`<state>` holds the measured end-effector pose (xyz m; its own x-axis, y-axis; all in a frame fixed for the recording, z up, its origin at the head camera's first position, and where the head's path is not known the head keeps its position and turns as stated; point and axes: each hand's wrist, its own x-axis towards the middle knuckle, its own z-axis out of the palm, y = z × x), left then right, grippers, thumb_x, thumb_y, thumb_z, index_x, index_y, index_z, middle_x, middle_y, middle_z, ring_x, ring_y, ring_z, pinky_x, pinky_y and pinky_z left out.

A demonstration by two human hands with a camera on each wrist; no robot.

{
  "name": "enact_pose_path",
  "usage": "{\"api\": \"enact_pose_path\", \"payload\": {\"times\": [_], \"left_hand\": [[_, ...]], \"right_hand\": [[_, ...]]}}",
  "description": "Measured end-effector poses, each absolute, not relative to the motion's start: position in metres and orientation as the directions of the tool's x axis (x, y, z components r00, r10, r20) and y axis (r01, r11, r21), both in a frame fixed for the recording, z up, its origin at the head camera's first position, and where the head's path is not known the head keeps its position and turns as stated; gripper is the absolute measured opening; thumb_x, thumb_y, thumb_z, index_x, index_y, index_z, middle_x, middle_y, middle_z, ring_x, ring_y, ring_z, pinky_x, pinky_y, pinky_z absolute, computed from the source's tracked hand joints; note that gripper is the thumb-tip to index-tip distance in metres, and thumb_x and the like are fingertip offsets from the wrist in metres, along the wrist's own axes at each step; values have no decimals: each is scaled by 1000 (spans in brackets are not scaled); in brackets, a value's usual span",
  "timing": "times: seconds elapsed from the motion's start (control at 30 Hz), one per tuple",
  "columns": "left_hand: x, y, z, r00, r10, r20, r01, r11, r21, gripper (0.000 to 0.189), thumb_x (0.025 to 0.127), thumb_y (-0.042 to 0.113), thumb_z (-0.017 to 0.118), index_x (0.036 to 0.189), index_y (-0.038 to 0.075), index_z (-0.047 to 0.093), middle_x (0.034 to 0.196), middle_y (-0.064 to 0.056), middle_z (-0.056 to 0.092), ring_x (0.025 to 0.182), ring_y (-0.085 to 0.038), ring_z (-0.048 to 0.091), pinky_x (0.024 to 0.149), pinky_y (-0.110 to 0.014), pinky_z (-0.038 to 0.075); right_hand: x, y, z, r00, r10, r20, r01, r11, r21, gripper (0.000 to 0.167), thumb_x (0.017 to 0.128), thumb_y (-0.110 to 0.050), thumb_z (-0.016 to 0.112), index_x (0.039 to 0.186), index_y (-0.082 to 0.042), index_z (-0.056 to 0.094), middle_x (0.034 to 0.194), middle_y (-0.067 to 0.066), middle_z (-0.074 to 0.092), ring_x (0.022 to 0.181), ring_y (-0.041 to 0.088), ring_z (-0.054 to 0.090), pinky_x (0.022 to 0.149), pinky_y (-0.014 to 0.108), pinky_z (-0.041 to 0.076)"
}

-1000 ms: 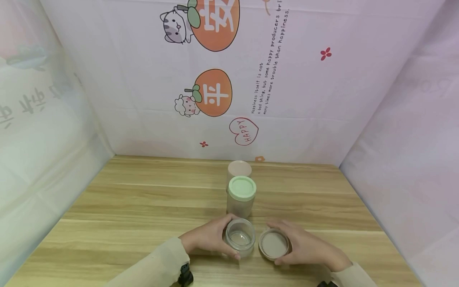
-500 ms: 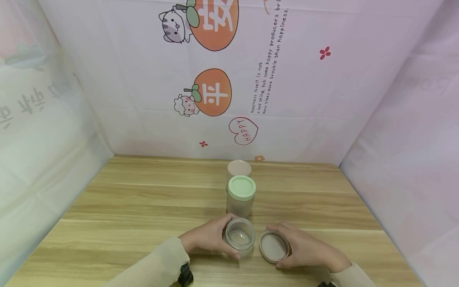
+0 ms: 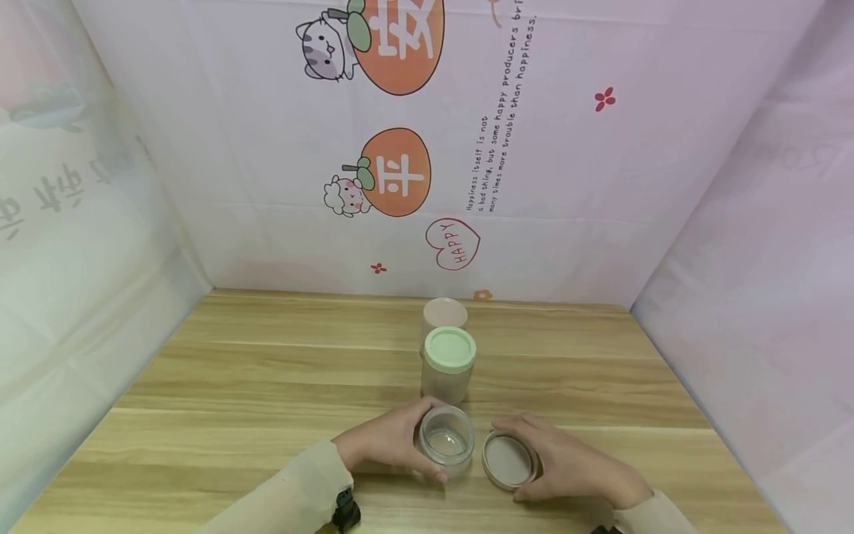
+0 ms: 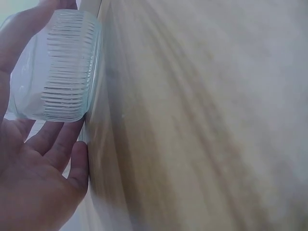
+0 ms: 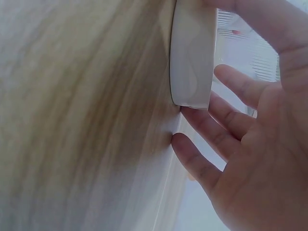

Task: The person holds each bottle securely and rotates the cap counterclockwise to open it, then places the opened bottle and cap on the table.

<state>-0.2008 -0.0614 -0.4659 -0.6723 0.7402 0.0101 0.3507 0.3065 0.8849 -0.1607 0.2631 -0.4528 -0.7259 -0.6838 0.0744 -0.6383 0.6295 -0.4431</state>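
Note:
A clear glass jar with a ribbed side stands lidless on the table. My left hand grips it from the left, thumb on the near side and fingers round the far side; the left wrist view shows the glass jar low on the wood. Just right of it, a beige lid lies on the table with its hollow side up. My right hand is spread loosely around the lid's right side, fingertips right at its edge. In the right wrist view its fingers are mostly straight beside the lid.
Behind the glass jar stands a jar with a pale green lid, and behind that another with a pinkish lid. The wooden tabletop runs back to a printed cloth wall, with cloth on both sides too.
The lid has come down slightly towards the near side and now lies on the table. The right hand's fingers have loosened around it. The left hand and the glass jar have stayed put.

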Motion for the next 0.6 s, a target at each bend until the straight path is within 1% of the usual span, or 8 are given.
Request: {"api": "enact_pose_path", "payload": {"times": [0.23,0.4,0.6], "left_hand": [[-202,-63,-465,-665,747,9,375,322,869,80,72,36,92,137,26,46,129,11,57,121,-10,52,104,-32,40],[-205,-66,-465,-635,772,27,405,303,862,84,74,37,91,142,25,43,132,9,56,124,-12,52,106,-32,40],[-210,-70,-462,-591,806,24,374,247,894,87,78,31,89,148,21,38,137,4,53,127,-14,52,107,-29,39]], "right_hand": [[-160,262,-450,-729,-679,83,-632,622,-462,89,76,-53,84,147,-14,48,139,-3,51,118,19,54,90,41,52],[-161,262,-449,-728,-681,79,-628,615,-477,89,77,-55,82,147,-12,48,138,-3,51,117,18,54,90,40,52],[-161,260,-447,-740,-669,70,-616,632,-471,88,78,-58,80,147,-14,48,141,-3,51,121,21,53,94,45,50]]}}
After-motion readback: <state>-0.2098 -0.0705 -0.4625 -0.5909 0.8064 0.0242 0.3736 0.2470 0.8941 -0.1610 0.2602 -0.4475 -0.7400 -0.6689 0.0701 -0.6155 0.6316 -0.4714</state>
